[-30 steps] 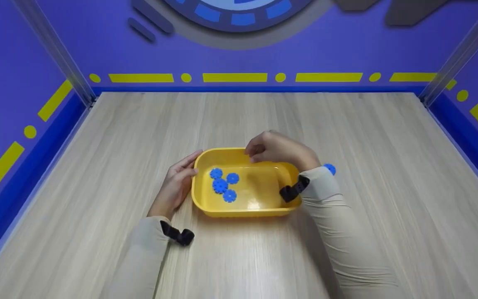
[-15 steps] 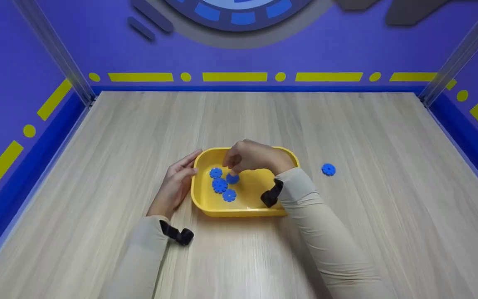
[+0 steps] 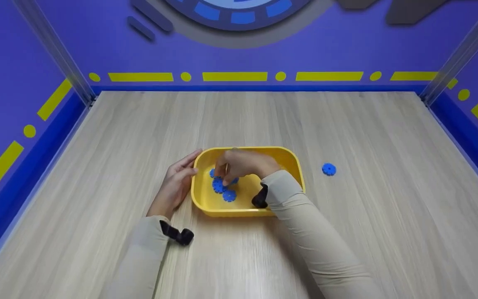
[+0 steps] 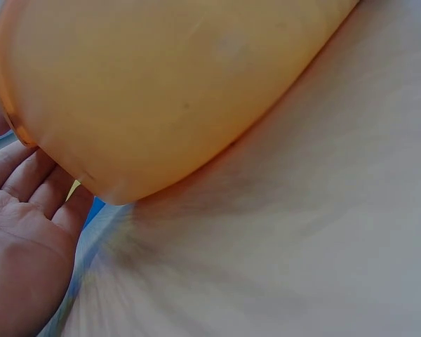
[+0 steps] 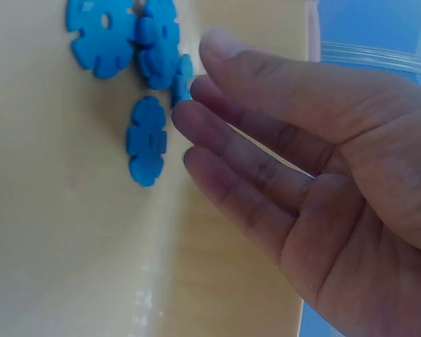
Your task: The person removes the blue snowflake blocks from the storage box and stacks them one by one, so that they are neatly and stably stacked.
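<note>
At least four blue pieces (image 3: pixel 218 185), notched around their edges, are contained in the left half of the yellow bin (image 3: pixel 243 213), which is set upright on the counter (image 3: pixel 371 207). A single loose piece (image 3: pixel 329 169) is left outside, beyond the bin's right end. The handling is judged to be under way but unfinished: no piece is seen to be lifted. The right hand (image 3: pixel 243 162) is held over the blue pieces; in the right wrist view its thumb and fingers are parted, with nothing grasped. The bin's left end is grasped by the left hand (image 3: pixel 177 182), the thumb over the rim and the fingers laid along the outside.

Inside, movement is bounded by raised walls, and sideways reach is judged tightest toward the near left end. The right half is partly crossed by the sleeve (image 3: pixel 322 241). Wide room is offered on both sides, with the back panel (image 3: pixel 326 58) well apart.
</note>
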Demonstrator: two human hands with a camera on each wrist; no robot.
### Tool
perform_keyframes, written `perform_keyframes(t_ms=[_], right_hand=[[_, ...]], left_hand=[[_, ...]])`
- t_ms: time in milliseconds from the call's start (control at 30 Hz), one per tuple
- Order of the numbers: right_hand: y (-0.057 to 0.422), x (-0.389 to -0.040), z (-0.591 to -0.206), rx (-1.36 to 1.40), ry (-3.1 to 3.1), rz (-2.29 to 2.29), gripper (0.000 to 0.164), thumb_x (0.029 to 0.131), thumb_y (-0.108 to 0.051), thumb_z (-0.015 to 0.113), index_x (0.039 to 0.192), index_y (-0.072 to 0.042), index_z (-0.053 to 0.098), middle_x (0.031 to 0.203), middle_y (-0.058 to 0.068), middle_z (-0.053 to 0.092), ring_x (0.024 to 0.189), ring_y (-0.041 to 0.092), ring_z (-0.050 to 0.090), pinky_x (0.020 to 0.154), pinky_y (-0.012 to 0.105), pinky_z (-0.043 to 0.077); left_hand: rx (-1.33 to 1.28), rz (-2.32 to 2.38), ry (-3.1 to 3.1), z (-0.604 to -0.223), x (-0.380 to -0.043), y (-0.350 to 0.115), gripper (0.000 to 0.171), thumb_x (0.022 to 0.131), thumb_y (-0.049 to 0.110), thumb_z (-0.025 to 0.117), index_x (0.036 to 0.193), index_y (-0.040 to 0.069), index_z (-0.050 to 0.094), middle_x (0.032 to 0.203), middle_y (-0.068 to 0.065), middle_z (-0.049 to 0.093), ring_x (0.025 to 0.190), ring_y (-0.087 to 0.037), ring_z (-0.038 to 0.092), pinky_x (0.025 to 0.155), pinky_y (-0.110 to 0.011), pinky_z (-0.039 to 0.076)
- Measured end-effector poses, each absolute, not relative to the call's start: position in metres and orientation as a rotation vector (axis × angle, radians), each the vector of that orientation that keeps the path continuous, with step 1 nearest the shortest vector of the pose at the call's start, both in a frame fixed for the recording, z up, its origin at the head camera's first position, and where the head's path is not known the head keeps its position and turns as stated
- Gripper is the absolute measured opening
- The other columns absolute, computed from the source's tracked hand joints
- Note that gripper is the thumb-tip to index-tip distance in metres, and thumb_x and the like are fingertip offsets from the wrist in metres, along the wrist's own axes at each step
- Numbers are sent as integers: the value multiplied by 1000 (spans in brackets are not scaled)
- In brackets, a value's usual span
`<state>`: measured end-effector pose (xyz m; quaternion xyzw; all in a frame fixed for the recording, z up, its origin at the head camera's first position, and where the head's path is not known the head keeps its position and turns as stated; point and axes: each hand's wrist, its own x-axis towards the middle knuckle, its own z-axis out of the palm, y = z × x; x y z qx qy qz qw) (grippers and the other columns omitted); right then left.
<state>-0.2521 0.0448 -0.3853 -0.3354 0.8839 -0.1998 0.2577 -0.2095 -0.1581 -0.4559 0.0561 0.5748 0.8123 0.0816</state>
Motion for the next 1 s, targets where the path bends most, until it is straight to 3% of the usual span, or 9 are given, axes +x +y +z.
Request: perform_keyframes(t_ms=[433, 1000], right_hand=[[36, -251, -394, -964, 2412, -487, 25, 81, -12, 76, 106, -11, 74, 85, 1, 68, 72, 10, 56, 70, 22, 53], [38, -252, -396, -872, 2429, -481, 16, 83, -10, 74, 98, -11, 68, 86, 0, 64, 71, 12, 57, 69, 23, 54]], left_hand=[[152, 2425, 1692, -456, -209, -159, 58, 89, -6, 46, 145, -5, 34, 154, -17, 33, 144, -23, 29, 117, -34, 28], [164, 2420, 1673, -456, -210, -159, 57, 90, -4, 46, 146, -4, 34, 154, -17, 34, 142, -23, 33, 115, -34, 30]])
